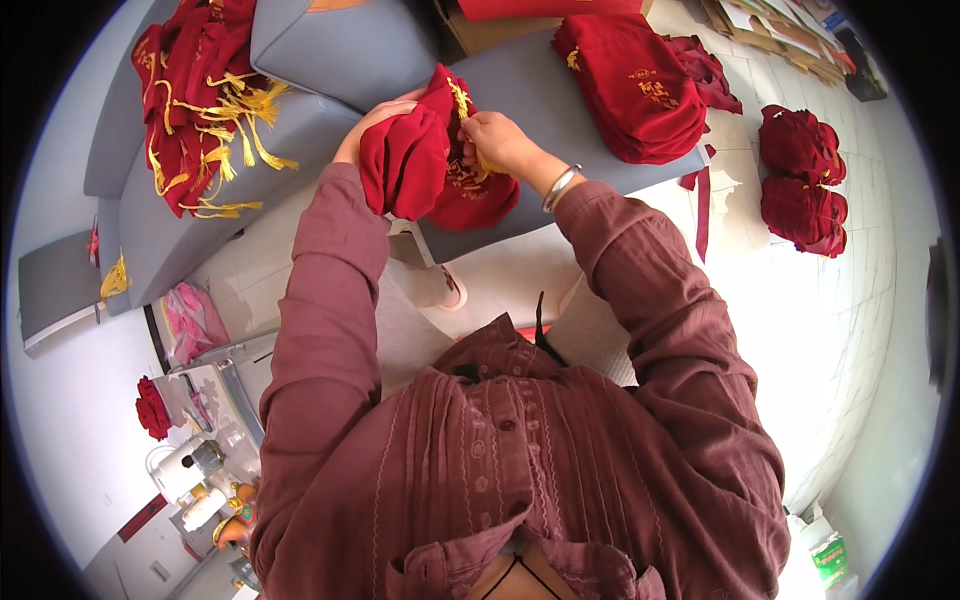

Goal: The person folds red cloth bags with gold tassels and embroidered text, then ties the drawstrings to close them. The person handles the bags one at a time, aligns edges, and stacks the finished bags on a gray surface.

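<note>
A dark red cloth drawstring pouch (480, 199) with gold print lies on the grey upholstered bench (517, 82) before me. My left hand (375, 124) grips a bunched red cloth part (405, 161) that hangs over the pouch's left side; most of its fingers are hidden behind the fabric. The fingers of my right hand (499, 139), a silver bangle at its wrist, are pinched on the pouch's yellow cord (459, 97). Some of the cord's tassel shows below that hand.
Red pouches with yellow tassels (202, 112) are heaped on the grey sofa (307, 127) at left. A stack of flat red pouches (634, 90) occupies the bench's right end. Two tied red bundles (802, 180) rest on the tiled floor; flattened cardboard (780, 37) lies beyond.
</note>
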A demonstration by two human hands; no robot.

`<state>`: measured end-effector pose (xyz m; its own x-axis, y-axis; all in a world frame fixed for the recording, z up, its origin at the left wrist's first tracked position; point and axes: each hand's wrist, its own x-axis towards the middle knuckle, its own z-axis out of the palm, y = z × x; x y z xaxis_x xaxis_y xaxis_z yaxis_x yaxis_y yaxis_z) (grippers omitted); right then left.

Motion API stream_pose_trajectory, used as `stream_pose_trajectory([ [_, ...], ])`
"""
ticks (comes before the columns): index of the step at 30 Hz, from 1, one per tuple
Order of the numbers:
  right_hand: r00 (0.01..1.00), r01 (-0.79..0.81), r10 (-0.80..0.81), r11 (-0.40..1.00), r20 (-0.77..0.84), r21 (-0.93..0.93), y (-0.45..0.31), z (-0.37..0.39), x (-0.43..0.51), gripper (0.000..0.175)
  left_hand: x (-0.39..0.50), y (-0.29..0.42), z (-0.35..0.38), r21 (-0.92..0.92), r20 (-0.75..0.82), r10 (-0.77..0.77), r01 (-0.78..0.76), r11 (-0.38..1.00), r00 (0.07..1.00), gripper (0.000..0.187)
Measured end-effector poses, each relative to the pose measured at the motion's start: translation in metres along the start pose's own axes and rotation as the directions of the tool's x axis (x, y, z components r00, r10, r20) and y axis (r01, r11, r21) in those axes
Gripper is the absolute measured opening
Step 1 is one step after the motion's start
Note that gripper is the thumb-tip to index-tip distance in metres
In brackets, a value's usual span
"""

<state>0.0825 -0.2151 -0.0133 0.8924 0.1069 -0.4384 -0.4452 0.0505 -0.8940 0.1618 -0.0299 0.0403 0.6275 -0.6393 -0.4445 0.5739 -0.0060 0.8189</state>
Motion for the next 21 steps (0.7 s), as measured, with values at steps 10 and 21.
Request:
stream_pose_trajectory([
  [10,0.927,0.104,-0.373,0.321,-0.025,-0.941,0.009,0.03,0.005,0.019,0.0,-0.008,-0.001,-0.055,-0.104,0.069,-0.075,0.996,0.992,0.045],
  [21,0.834,0.28,-0.472,-0.086,0.287,-0.956,0.025,0.035,0.005,0.021,0.024,-0.006,0.009,0.519,-0.203,-0.019,0.124,0.845,0.979,0.054],
])
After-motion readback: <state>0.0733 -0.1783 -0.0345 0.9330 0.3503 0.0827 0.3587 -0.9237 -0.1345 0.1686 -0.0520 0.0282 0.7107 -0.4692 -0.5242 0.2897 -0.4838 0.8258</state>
